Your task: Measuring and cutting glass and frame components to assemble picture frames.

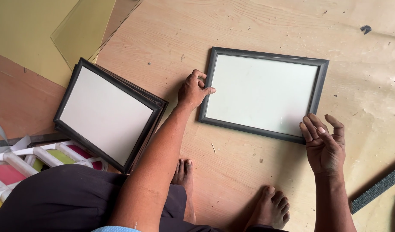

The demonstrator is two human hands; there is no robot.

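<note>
place: framing workshop | signs: stacked dark picture frames (109, 114), loose glass sheets (83, 32), moulding strip (376, 189), plywood floor (232, 163)

Picture frame (263, 94) lay flat on the pale wooden board floor (249, 25), face up, long sides running left to right, slightly rotated so its right end sat lower in view. Dark grey moulded border, mitred corners; inside it a pale off-white panel, blank, with a faint sheen suggesting glass. All four corners visible and closed. Left hand (193, 90) touched the frame's left short side near its middle, thumb against the outer edge, fingers curled. Right hand (324, 144) was at the lower right corner, palm up and fingers spread loosely, fingertips over the frame's bottom rail; contact unclear.
</note>
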